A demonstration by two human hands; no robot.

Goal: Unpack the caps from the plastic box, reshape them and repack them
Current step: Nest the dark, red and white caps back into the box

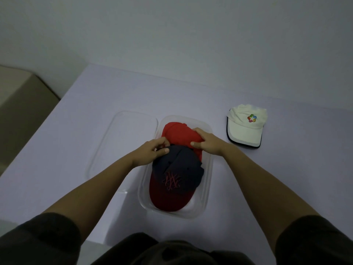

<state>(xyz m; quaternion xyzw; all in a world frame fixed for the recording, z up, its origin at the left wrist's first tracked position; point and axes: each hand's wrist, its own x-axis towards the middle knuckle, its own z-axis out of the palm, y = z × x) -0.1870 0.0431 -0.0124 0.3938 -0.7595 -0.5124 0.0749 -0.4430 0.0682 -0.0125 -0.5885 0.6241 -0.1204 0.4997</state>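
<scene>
While left hand pinches navy cap, right grips red cap.

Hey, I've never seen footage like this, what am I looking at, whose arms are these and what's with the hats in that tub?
No machine here: one camera worn on a person's head looks down at their own bare arms. A clear plastic box stands on a pale table, a clear lid lying flat to its left. Two caps are in the box: a navy cap with a red brim nearest the person, and a red cap behind it. The left hand pinches the back of the navy cap; the right hand grips the red cap. A white cap with a coloured logo lies on the table to the right, outside the box.
</scene>
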